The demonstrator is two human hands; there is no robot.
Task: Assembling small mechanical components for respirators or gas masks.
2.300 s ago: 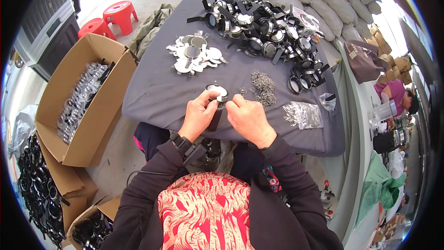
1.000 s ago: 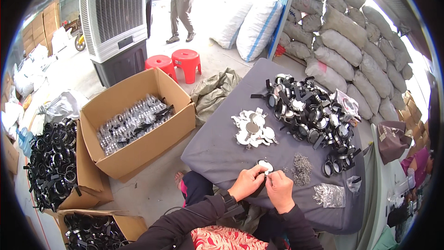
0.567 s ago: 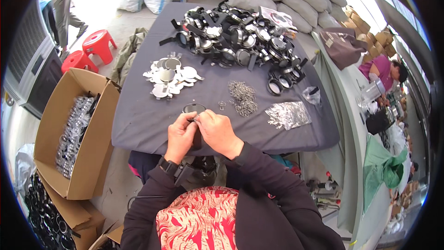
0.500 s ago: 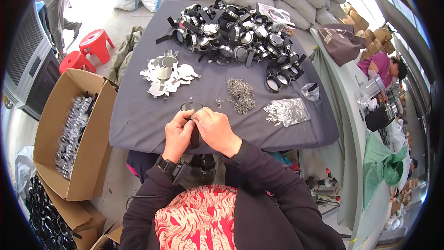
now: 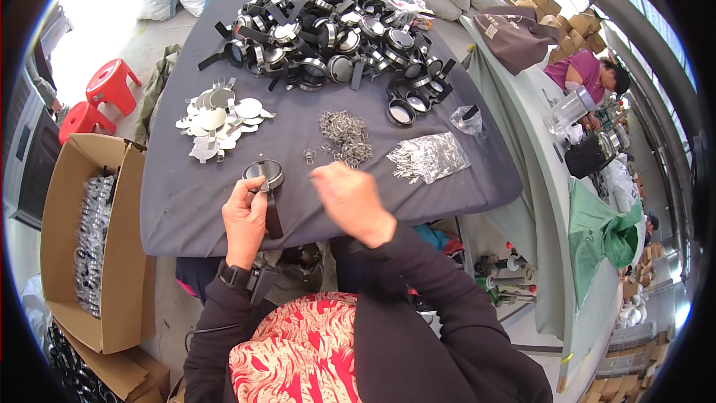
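Observation:
My left hand [image 5: 245,216] pinches the near edge of a round, silver-rimmed black case [image 5: 270,172]. From the case a black strap [image 5: 274,216] runs down toward the table's front edge. My right hand [image 5: 352,200] is apart from it, over the cloth to the right, and its fingers are smeared by motion. Just beyond that hand lie a heap of small wire clips [image 5: 343,130] and a few loose clips [image 5: 309,157]. Thin white-and-silver discs with tabs [image 5: 212,119] are piled on the left. Right of the clips, a clear bag [image 5: 445,158] spills small silver pins.
A large heap of round cases with black straps [image 5: 335,37] covers the table's far side. Left of the table stand an open cardboard box [image 5: 134,254] of clear-wrapped parts and red stools [image 5: 112,83]. Another person [image 5: 585,75] sits at a bench to the right.
My right hand has let go of the case and moved right, near the clips. My left hand still holds the case. The whole view has shifted, with the table now further left.

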